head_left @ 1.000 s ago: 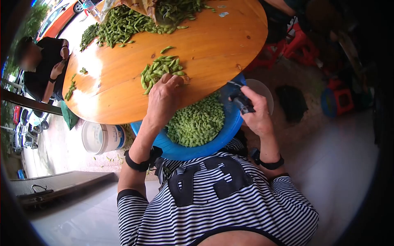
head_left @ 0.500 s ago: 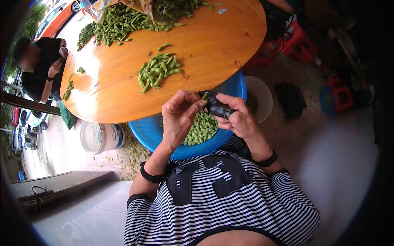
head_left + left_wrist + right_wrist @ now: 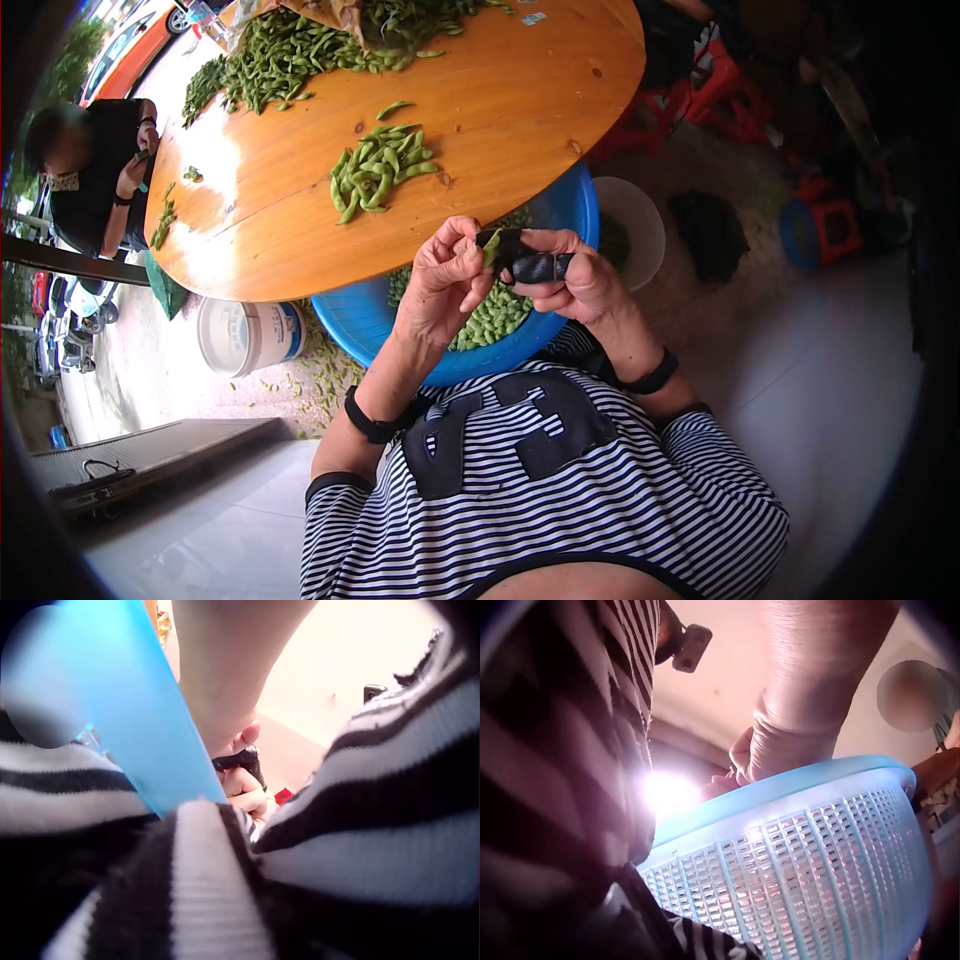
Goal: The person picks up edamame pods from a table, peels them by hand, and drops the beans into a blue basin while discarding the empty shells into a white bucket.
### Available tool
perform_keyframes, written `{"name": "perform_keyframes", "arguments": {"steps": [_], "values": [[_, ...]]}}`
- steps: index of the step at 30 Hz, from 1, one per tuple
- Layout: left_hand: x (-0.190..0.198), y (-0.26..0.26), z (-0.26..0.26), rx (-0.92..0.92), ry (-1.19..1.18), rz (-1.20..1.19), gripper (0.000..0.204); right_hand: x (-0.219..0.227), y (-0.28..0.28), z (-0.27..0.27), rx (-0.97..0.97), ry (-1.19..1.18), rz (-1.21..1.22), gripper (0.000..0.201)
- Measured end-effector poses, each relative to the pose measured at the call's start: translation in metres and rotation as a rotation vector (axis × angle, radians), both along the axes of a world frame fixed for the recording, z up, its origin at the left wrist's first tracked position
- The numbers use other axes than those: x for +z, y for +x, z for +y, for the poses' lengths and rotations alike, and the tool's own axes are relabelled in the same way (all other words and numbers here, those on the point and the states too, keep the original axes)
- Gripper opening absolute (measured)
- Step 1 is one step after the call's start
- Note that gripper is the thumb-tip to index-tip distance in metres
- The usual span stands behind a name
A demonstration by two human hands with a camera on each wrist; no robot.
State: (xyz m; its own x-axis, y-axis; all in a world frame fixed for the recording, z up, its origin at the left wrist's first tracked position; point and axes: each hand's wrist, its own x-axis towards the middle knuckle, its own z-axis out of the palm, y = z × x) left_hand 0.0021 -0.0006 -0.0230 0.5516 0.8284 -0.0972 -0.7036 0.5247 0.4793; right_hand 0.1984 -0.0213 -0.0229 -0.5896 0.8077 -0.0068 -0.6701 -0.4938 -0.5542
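Note:
In the head view my left hand (image 3: pixel 440 275) pinches a green edamame pod (image 3: pixel 491 249) between thumb and fingertips, above the front rim of the table. Facing it, my right hand (image 3: pixel 585 275) has black covers (image 3: pixel 540 268) that look fitted over its thumb and forefinger, their tips closed at the pod's right side. Below both hands a blue basket (image 3: pixel 350 335) holds many shelled green beans (image 3: pixel 495 318). A small pile of pods (image 3: pixel 378 170) lies on the table beyond my left hand. In the left wrist view a black cover (image 3: pixel 241 759) shows among fingers.
The wooden table (image 3: pixel 500 110) bears a large heap of pods (image 3: pixel 290 60) at its far side. A white bucket (image 3: pixel 225 335) stands on the left, and a pale tub (image 3: pixel 645 240) right of the basket. Another person (image 3: pixel 100 170) sits at the table's left. Red stools (image 3: pixel 735 95) stand at right.
My left hand has come from the pod pile to my right hand with a pod. The right hand has moved left over the basket. Since half a second ago both hands have hardly shifted.

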Motion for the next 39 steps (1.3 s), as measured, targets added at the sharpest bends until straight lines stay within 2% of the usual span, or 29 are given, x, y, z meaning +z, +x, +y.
{"name": "perform_keyframes", "arguments": {"steps": [2,3,5,6,8,9,11,12,13,15,16,17,18,19,20,21,22,24,28,30,31,34,35,36,38,39], "values": [[0.003,0.002,-0.001,0.131,0.191,0.2,0.016,-0.016,0.004,0.002,0.02,0.007,-0.042,0.062],[0.003,0.004,-0.004,0.129,0.189,0.2,0.016,-0.016,0.003,0.001,0.018,0.006,-0.042,0.062],[0.003,0.008,-0.011,0.401,0.554,0.522,0.018,-0.017,0.001,-0.003,-0.02,-0.06,0.023,0.059],[0.006,0.007,-0.011,0.401,0.552,0.522,0.018,-0.019,0.001,-0.004,-0.019,-0.062,0.023,0.059],[0.013,0.004,-0.007,0.181,0.126,0.247,0.02,-0.021,0.0,-0.003,-0.014,-0.104,0.048,0.063],[0.008,0.003,-0.005,0.114,0.084,0.117,0.024,-0.018,0.0,-0.003,-0.013,-0.104,0.047,0.063],[0.003,0.001,-0.002,0.055,0.053,0.057,0.021,-0.008,0.002,-0.004,0.002,-0.066,-0.021,0.048],[0.003,-0.001,-0.002,-0.005,0.023,-0.002,0.018,-0.008,0.002,-0.004,0.003,-0.068,-0.021,0.048],[0.003,-0.003,-0.002,-0.005,0.022,-0.003,0.018,-0.008,0.003,-0.002,0.009,0.02,-0.069,0.04],[0.005,-0.007,-0.002,0.036,0.135,0.25,0.02,-0.002,0.004,0.0,0.014,0.107,-0.117,0.034],[0.006,-0.007,-0.005,0.038,0.133,0.249,0.02,0.009,0.003,0.001,-0.182,0.571,-0.623,0.036],[0.007,-0.009,-0.009,0.1,0.274,0.518,0.019,0.019,0.001,0.001,-0.382,1.035,-1.124,0.039],[0.007,-0.01,-0.012,0.16,0.414,0.788,0.018,0.027,0.001,-0.001,-0.38,1.034,-1.122,0.039],[-0.001,-0.017,-0.012,0.194,0.693,1.094,0.019,0.035,0.001,-0.003,-0.466,1.011,-1.246,0.04],[-0.003,-0.02,-0.012,0.194,0.692,1.093,0.019,0.039,0.003,-0.004,-0.554,0.982,-1.371,0.042],[-0.005,-0.023,-0.012,0.265,0.959,1.22,0.02,0.037,0.009,-0.002,-0.631,0.993,-1.35,0.039],[-0.006,-0.024,-0.012,0.337,1.231,1.337,0.022,0.043,0.015,-0.003,-0.597,0.905,-1.402,0.038],[-0.01,-0.025,-0.018,0.297,1.25,1.393,0.024,0.042,0.02,-0.005,-0.639,0.881,-1.412,0.038],[-0.018,-0.022,-0.023,0.243,1.246,1.505,0.018,0.028,0.021,-0.012,-0.597,0.895,-1.359,0.038],[-0.014,-0.022,-0.021,0.358,1.147,1.378,0.012,0.024,0.016,-0.015,-0.59,0.842,-1.304,0.04],[-0.011,-0.024,-0.023,0.284,0.994,1.371,0.009,0.023,0.016,-0.015,-0.582,0.826,-1.302,0.04],[0.005,-0.029,-0.026,0.304,0.906,1.291,0.01,0.022,0.017,-0.013,-0.627,0.818,-1.253,0.04],[0.007,-0.035,-0.024,0.341,0.939,1.31,0.013,0.023,0.019,-0.013,-0.628,0.82,-1.251,0.04],[0.01,-0.035,-0.017,0.492,1.101,1.383,0.018,0.025,0.021,-0.013,-0.623,0.815,-1.266,0.039],[0.016,-0.033,0.001,0.628,1.34,1.484,0.031,0.026,0.025,-0.012,-0.614,0.816,-1.279,0.038],[0.016,-0.029,0.013,0.632,1.339,1.486,0.031,0.026,0.026,-0.013,-0.605,0.8,-1.293,0.037]]}}
